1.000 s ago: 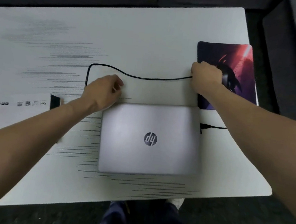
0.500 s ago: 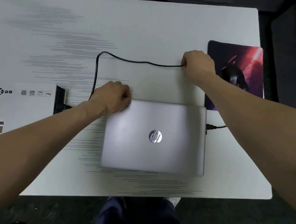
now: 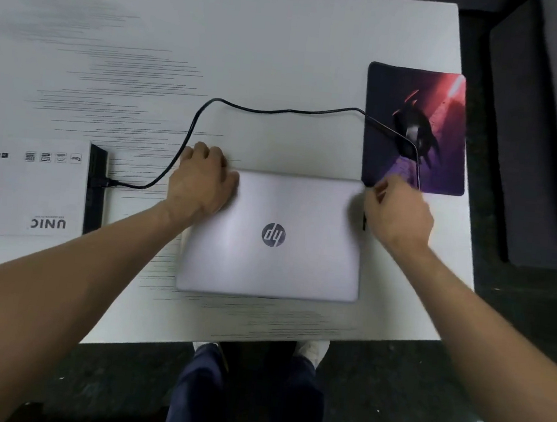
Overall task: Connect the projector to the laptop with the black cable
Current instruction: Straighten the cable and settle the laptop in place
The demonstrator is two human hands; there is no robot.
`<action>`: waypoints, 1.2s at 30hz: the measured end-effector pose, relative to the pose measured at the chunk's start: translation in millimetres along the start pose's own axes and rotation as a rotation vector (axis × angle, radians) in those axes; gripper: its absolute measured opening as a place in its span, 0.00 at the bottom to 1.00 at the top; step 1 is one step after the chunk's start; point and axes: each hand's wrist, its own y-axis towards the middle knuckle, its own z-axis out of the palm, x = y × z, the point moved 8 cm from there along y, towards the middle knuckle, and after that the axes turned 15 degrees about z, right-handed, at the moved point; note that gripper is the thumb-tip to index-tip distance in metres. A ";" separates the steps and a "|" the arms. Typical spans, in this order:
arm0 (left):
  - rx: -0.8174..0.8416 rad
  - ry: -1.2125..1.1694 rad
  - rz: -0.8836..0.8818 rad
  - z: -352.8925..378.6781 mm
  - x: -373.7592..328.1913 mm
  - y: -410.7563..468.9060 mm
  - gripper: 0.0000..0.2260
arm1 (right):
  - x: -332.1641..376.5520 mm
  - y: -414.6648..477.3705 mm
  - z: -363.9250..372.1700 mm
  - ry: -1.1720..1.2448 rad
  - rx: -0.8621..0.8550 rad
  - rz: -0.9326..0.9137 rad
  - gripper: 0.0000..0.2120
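A closed silver laptop (image 3: 273, 234) lies in the middle of the white table (image 3: 286, 41). The white projector (image 3: 27, 186) sits at the left. A black cable (image 3: 280, 111) is plugged into the projector's right side, arcs behind the laptop, crosses the mouse pad and drops behind my right hand. My left hand (image 3: 205, 183) sits on the laptop's back-left corner, fingers curled over its rear edge. My right hand (image 3: 397, 213) is blurred at the back-right corner, fingers curled. It hides the cable's end, so I cannot tell whether it grips the cable.
A purple and red mouse pad (image 3: 448, 125) with a dark mouse (image 3: 412, 132) on it lies at the table's right edge. A dark seat (image 3: 543, 134) stands to the right. My legs and shoes (image 3: 311, 350) show below the front edge.
My right hand came from the far stretch of cable down to the laptop's back-right corner. The cable now lies draped over the mouse pad. My left hand stayed at the back-left corner.
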 end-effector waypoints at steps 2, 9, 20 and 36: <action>-0.028 -0.028 -0.031 5.8 -3.0 -9.2 0.22 | -28.0 -19.2 25.2 -0.008 0.090 0.092 0.16; -0.066 0.000 -0.018 12.9 -4.9 -20.6 0.25 | -39.5 -35.0 65.3 0.172 0.239 0.170 0.21; -0.014 0.049 -0.045 10.8 -0.5 -21.8 0.28 | -41.4 -21.2 66.7 0.189 0.290 0.157 0.24; -0.053 0.059 0.142 12.9 -12.1 -67.0 0.37 | -20.4 -46.8 39.8 0.165 0.071 0.108 0.20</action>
